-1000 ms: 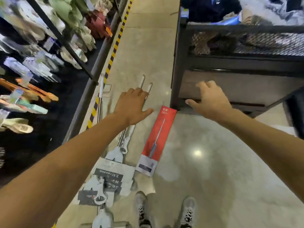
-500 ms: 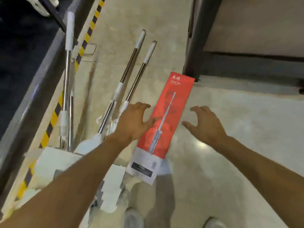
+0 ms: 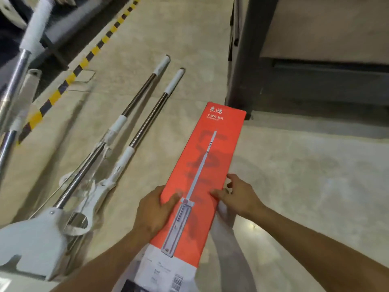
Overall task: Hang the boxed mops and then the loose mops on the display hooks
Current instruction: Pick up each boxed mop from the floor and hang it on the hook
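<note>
i'm on the first step, my left hand (image 3: 153, 213) and right hand (image 3: 237, 194) each gripping a long edge of the red boxed mop (image 3: 200, 182) on the floor right of the loose mops (image 3: 126, 140), which i must next lift toward the hooks.

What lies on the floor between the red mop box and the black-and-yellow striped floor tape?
In the head view, two loose steel-handled mops lie side by side on the beige floor between the long red cardboard mop box and the black-and-yellow striped floor tape.
</note>
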